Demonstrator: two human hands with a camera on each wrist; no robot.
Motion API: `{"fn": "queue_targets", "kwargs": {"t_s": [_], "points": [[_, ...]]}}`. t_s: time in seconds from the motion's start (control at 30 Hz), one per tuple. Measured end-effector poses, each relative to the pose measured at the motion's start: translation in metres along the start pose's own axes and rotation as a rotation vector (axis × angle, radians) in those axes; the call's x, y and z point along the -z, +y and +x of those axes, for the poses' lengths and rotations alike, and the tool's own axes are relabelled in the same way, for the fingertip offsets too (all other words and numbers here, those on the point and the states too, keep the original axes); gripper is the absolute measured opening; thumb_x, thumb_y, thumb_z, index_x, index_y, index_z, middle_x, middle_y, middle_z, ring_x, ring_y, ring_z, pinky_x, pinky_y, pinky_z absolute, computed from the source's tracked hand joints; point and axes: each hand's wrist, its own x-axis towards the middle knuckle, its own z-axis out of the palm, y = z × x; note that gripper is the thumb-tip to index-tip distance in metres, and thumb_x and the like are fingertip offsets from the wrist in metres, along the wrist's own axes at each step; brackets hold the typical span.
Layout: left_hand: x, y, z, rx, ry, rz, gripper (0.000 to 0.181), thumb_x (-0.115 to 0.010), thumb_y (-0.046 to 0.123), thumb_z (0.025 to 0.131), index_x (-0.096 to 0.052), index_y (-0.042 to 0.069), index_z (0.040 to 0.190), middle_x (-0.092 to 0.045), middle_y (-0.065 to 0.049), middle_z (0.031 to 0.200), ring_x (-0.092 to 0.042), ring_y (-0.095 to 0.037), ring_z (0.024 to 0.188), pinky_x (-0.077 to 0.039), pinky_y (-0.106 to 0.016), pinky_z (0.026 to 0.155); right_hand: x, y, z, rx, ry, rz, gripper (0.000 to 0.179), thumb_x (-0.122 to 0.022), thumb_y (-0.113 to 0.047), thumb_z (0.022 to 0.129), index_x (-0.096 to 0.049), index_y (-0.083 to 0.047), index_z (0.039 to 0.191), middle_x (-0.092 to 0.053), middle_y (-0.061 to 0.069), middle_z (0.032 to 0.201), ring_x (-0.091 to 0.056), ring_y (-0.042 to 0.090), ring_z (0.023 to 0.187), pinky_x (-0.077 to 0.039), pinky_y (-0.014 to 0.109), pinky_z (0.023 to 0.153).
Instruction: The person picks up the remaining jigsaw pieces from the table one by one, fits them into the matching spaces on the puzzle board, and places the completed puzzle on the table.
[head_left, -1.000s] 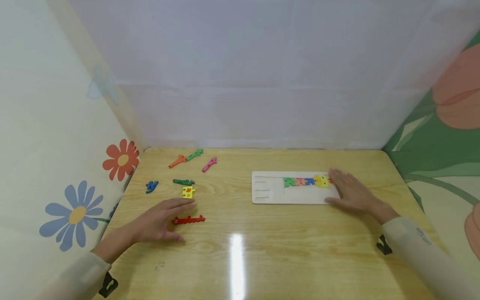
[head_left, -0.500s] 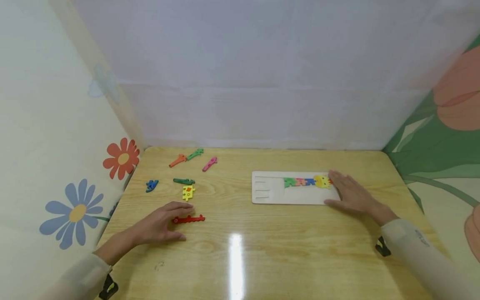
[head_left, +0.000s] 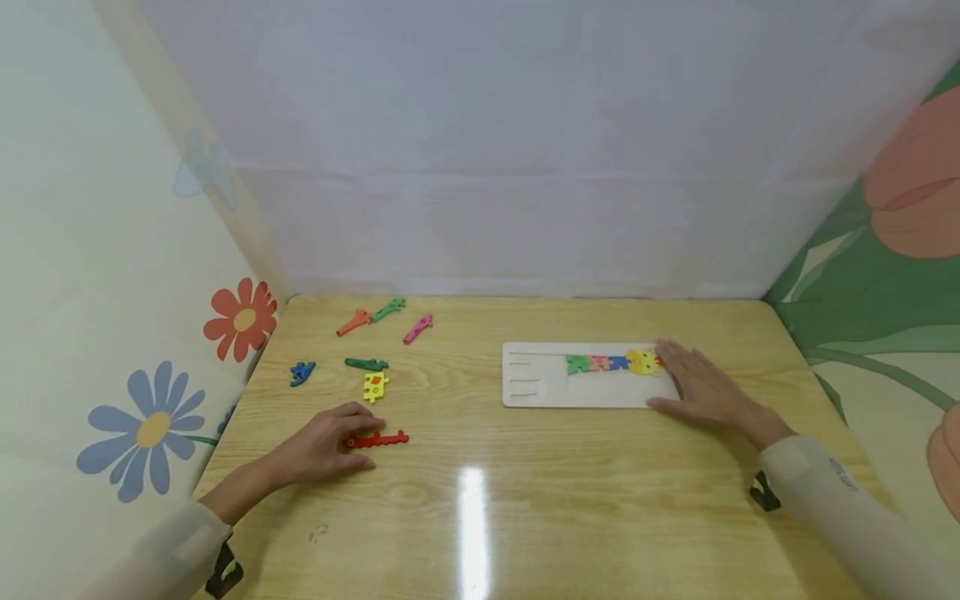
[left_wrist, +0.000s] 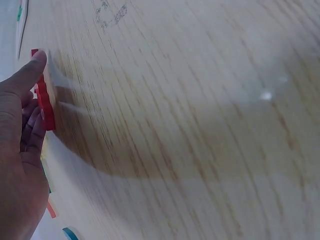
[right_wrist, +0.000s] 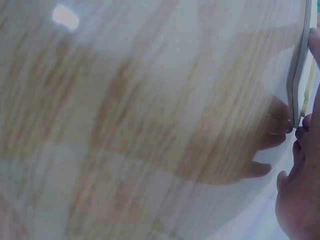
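My left hand (head_left: 326,443) is low at the table's left side, fingers and thumb bent around a long red puzzle piece (head_left: 386,440). In the head view the thumb lies on the near side and the fingers reach across its far side. In the left wrist view the thumb overlaps the red piece (left_wrist: 46,106). My right hand (head_left: 705,387) holds the right end of a white puzzle board (head_left: 547,396), thumb at its near edge and fingers at its far corner. Green, pink, blue and yellow pieces (head_left: 642,362) form a row in the board.
Left of the board lie a yellow piece (head_left: 375,387), a dark green piece (head_left: 367,364) and a blue piece (head_left: 302,372). Orange (head_left: 354,322), light green (head_left: 388,309) and pink (head_left: 417,329) pieces lie near the back edge. Pale cloth (head_left: 480,233) hangs behind the table.
My left hand has drawn back slightly from the yellow piece, and its fingers and thumb have closed in around the red piece. My right hand and the board stay in place.
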Motion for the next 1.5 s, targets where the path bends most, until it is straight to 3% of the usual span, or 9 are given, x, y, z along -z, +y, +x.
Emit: {"fn": "queue_targets", "kwargs": {"t_s": [0.37, 0.67, 0.93, 1.5], "points": [[0.000, 0.001, 0.006, 0.057, -0.003, -0.015, 0.031, -0.086, 0.027, 0.091, -0.079, 0.013, 0.118, -0.068, 0.007, 0.111, -0.059, -0.005, 0.093, -0.057, -0.026, 0.079, 0.000, -0.003, 0.000, 0.000, 0.013, -0.004, 0.106, -0.066, -0.061, 0.098, -0.020, 0.006, 0.165, -0.019, 0.030, 0.171, -0.021, 0.050, 0.157, -0.014, 0.065, 0.127], [-0.002, -0.001, 0.010, 0.032, 0.010, -0.033, 0.018, -0.087, 0.016, 0.090, -0.081, 0.015, 0.107, -0.071, 0.010, 0.102, -0.062, -0.001, 0.088, -0.059, -0.025, 0.076, 0.000, -0.004, -0.001, 0.003, 0.012, 0.018, 0.106, -0.066, -0.060, 0.099, -0.017, 0.005, 0.166, -0.017, 0.028, 0.173, -0.019, 0.049, 0.158, -0.014, 0.063, 0.128], [-0.001, 0.000, 0.014, -0.029, 0.041, -0.019, 0.015, -0.087, 0.011, 0.089, -0.081, 0.015, 0.102, -0.073, 0.010, 0.098, -0.065, 0.000, 0.086, -0.059, -0.025, 0.073, -0.002, -0.003, -0.001, 0.011, 0.033, 0.037, 0.105, -0.067, -0.059, 0.098, -0.019, 0.006, 0.166, -0.020, 0.029, 0.172, -0.022, 0.050, 0.157, -0.017, 0.065, 0.127], [-0.002, 0.008, 0.028, -0.033, -0.016, -0.005, 0.010, -0.084, 0.017, 0.093, -0.081, 0.016, 0.102, -0.074, 0.008, 0.098, -0.066, -0.003, 0.087, -0.060, -0.029, 0.076, -0.002, -0.002, 0.000, -0.021, -0.011, 0.041, 0.107, -0.066, -0.060, 0.098, -0.016, 0.004, 0.167, -0.015, 0.026, 0.174, -0.019, 0.048, 0.158, -0.014, 0.063, 0.128]]}}
